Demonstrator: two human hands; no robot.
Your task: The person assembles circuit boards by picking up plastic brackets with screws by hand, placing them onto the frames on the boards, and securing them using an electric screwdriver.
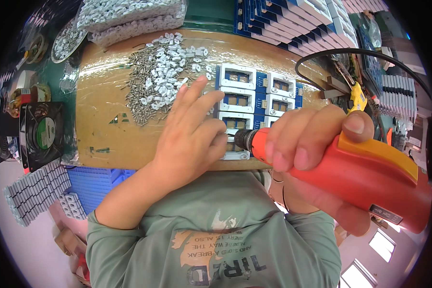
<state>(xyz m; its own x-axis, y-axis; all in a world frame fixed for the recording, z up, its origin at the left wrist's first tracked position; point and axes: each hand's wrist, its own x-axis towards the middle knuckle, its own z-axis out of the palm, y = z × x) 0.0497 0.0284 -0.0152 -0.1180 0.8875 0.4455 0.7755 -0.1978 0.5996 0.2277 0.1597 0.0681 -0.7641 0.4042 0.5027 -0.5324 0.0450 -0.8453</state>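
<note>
My right hand (317, 144) is wrapped around a red electric screwdriver (369, 177) with a yellow-orange lever along its upper side. Its black chuck (244, 139) points left, at the near end of the left column of white rectangular frames (237, 76) on blue circuit boards (260, 103). Beside the bit, my left hand (189, 132) has thumb and forefinger pinched together over the nearest frame; what they hold is hidden. The other left fingers stretch toward the frames. Just beyond that hand lie a heap of loose screws (141, 89) and small white plastic pieces (165, 72).
Bagged white pieces (132, 21) lie at the back, near a bowl of them (68, 45). Stacked framed boards (293, 24) rise at the far right. A black cable (355, 51) arches over a yellow-handled tool (357, 98). A black fan (42, 134) stands at the left.
</note>
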